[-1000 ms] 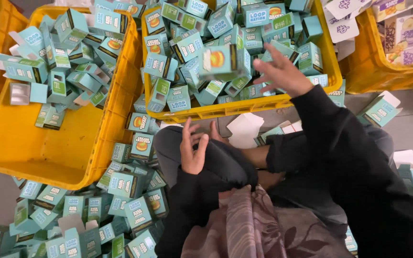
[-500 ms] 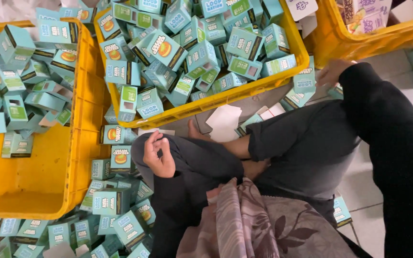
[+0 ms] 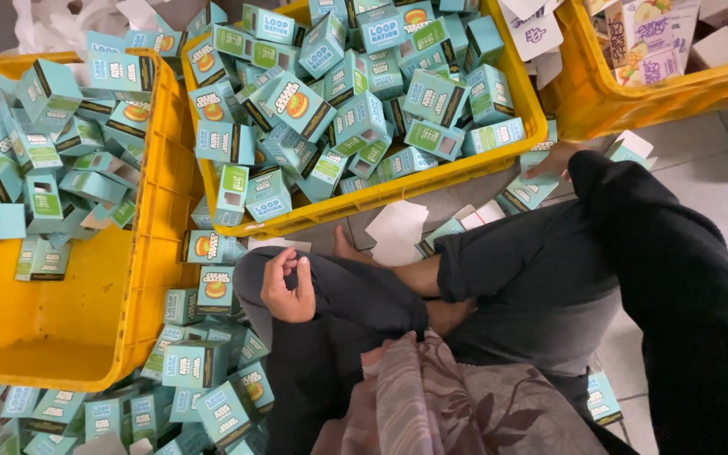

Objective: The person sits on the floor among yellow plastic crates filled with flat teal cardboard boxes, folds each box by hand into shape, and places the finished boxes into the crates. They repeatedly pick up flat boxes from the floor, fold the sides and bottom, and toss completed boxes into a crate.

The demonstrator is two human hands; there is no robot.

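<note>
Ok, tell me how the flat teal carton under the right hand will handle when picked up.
The flat carton is probably light and bendy: it looks like thin unfolded card. Lying flat on the floor, it may be hard to lift by an edge; the right hand may need to slide it first. It won't roll.

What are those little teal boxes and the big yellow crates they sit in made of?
The small teal boxes look like thin printed cardboard, slightly glossy: sharp folded edges, open tuck flaps, some lying flat. The yellow crates seem moulded plastic: thick, smooth rims with a dull sheen. The right hand reaches for flattened boxes beside one crate; the left hand rests empty on a knee.
</note>
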